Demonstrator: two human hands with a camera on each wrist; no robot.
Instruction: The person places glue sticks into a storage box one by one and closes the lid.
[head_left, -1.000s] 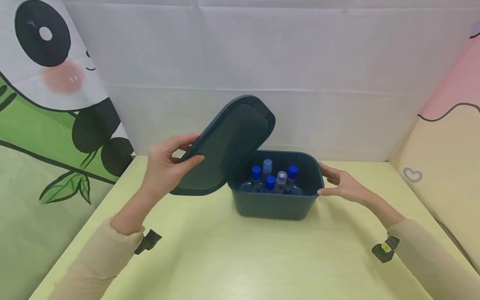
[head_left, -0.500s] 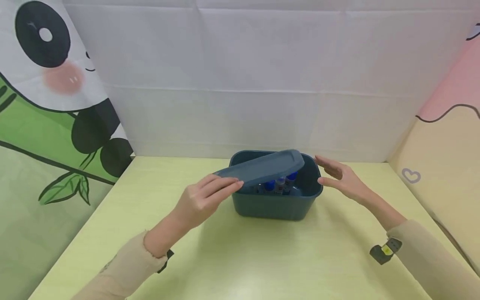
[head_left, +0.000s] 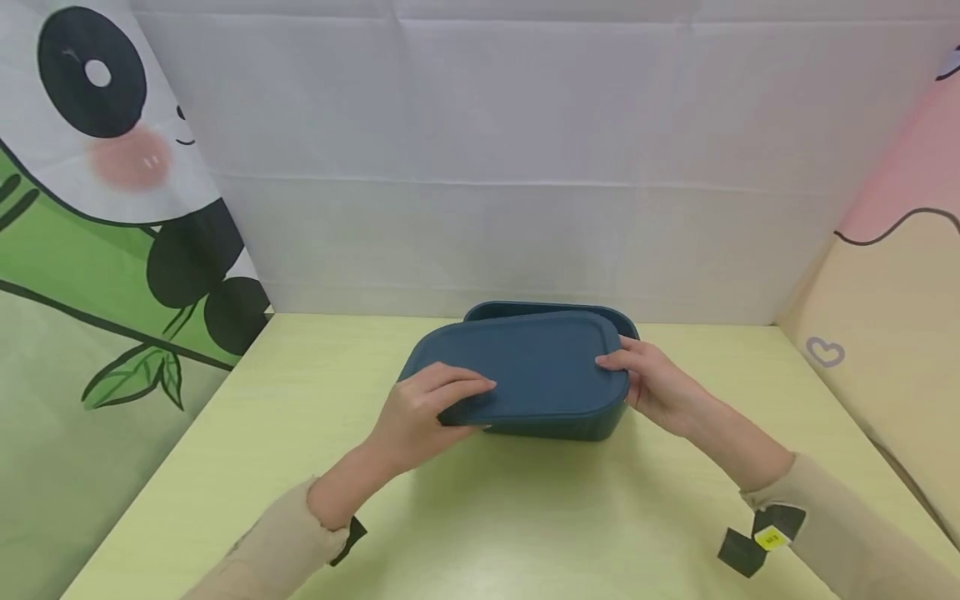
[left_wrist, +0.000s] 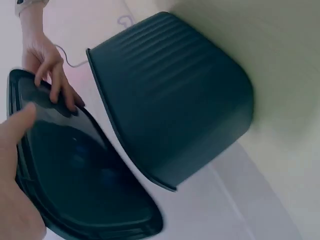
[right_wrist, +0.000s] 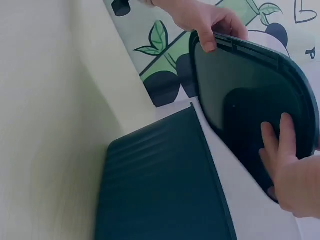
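Observation:
A dark blue-green lid [head_left: 525,362] is held above a storage box [head_left: 555,429] of the same colour, apart from its rim in both wrist views. My left hand [head_left: 423,412] grips the lid's near left edge, thumb below and fingers on top. At the right end my right hand [head_left: 660,387] pinches the lid, its thumb on top and its fingers [right_wrist: 280,142] spread against the underside. Only the back rim of the box shows behind the lid in the head view. The bottles inside the box are hidden now.
The box stands on a pale yellow table [head_left: 480,517], close to a white cloth backdrop [head_left: 480,167]. A panda-print cloth [head_left: 127,208] hangs at the left, a pink and cream one [head_left: 892,317] at the right. Both sleeves carry small dark wrist cameras.
The left hand has swung the lid down and rightward from a raised tilt to over the box, covering the bottles. The right hand has left the box's right rim and taken hold of the lid.

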